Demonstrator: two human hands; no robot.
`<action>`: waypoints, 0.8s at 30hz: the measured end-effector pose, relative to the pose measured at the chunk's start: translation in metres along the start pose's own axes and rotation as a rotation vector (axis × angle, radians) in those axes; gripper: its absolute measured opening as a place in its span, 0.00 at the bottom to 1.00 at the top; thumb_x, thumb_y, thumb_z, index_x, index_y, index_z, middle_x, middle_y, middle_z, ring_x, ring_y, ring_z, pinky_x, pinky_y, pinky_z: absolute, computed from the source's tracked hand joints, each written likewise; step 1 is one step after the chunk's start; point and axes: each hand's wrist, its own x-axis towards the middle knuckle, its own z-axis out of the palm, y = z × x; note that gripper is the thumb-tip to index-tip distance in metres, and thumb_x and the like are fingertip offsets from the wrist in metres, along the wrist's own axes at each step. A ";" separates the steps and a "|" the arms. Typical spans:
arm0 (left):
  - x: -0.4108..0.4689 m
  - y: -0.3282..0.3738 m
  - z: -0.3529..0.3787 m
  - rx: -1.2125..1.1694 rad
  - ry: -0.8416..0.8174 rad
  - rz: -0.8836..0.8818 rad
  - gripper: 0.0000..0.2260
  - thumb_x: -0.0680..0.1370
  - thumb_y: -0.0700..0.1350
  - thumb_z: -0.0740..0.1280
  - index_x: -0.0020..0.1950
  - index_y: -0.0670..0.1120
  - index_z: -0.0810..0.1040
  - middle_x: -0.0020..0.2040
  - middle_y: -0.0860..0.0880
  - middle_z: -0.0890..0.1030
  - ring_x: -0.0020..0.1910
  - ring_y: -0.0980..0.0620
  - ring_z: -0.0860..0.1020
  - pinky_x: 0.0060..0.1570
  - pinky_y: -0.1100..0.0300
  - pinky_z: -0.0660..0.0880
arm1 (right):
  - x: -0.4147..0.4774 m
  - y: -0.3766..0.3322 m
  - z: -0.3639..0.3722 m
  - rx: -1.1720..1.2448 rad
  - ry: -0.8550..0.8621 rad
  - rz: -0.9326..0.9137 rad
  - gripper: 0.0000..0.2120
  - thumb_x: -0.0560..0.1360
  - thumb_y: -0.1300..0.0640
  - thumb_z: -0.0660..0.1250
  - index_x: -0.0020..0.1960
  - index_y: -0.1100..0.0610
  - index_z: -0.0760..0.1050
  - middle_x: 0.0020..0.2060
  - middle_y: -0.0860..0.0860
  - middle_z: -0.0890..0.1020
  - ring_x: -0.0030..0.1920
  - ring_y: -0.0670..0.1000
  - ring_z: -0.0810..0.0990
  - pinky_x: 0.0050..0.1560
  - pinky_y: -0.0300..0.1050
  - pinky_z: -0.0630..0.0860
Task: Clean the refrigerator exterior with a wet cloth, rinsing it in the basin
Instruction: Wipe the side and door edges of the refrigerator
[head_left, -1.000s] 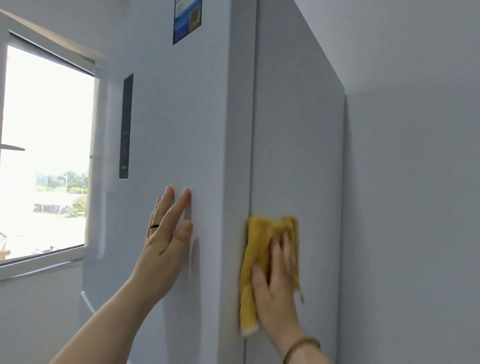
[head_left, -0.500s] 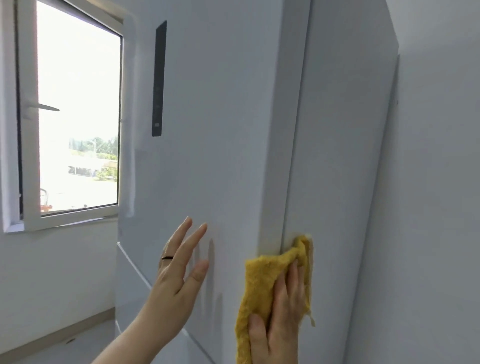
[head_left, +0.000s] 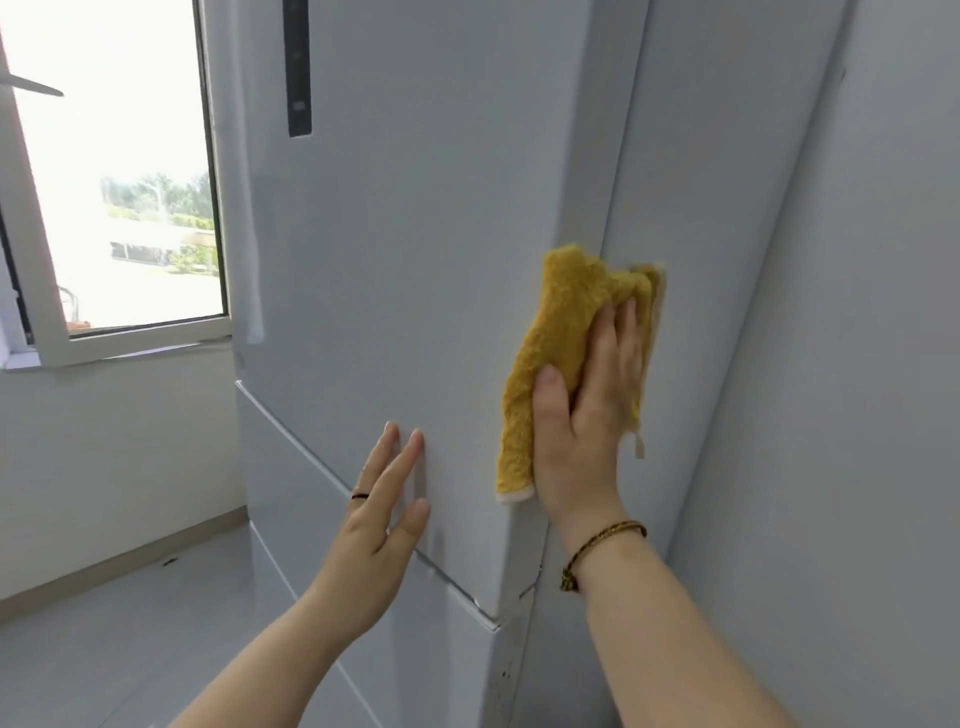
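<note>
mustard cloth on a pale grey fridge

the cloth (head_left: 561, 332) is plain mustard yellow with a whitish edge along its lower end. the fridge (head_left: 415, 234) is plain pale grey-white, with a dark grey strip (head_left: 298, 67) on its door. the wall (head_left: 857, 364) is pale grey, the window frame (head_left: 140, 340) white, the floor (head_left: 130, 623) light grey, the skirting (head_left: 119, 564) tan. the ring (head_left: 359, 495) is black; the bracelet (head_left: 602, 543) is braided brown and gold.

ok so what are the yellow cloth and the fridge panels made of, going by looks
The yellow cloth looks like microfibre or terry: fuzzy matte pile, with a paler stitched edge at its lower corner. The refrigerator has smooth pale grey panels with a faint sheen and crisp edges, likely painted sheet metal, though a plastic or glass skin cannot be ruled out.
</note>
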 end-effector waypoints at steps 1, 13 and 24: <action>0.000 0.000 0.000 -0.007 0.001 0.000 0.26 0.71 0.50 0.55 0.62 0.76 0.53 0.66 0.70 0.50 0.59 0.86 0.48 0.54 0.87 0.49 | 0.007 -0.004 -0.002 0.001 -0.011 -0.013 0.25 0.70 0.39 0.50 0.65 0.37 0.47 0.67 0.36 0.45 0.71 0.41 0.44 0.73 0.43 0.39; -0.002 -0.004 -0.005 -0.099 -0.006 0.004 0.27 0.72 0.47 0.54 0.51 0.84 0.58 0.67 0.70 0.53 0.62 0.83 0.51 0.54 0.86 0.54 | -0.105 0.026 0.017 -0.163 0.059 0.002 0.36 0.68 0.48 0.61 0.71 0.43 0.47 0.73 0.36 0.46 0.74 0.42 0.45 0.71 0.61 0.56; -0.004 -0.007 -0.002 -0.114 0.009 -0.002 0.26 0.79 0.35 0.56 0.60 0.69 0.58 0.65 0.70 0.53 0.59 0.86 0.51 0.56 0.84 0.54 | 0.060 -0.069 0.006 -0.075 0.105 -0.026 0.33 0.71 0.58 0.67 0.71 0.62 0.58 0.72 0.58 0.58 0.73 0.56 0.53 0.72 0.59 0.51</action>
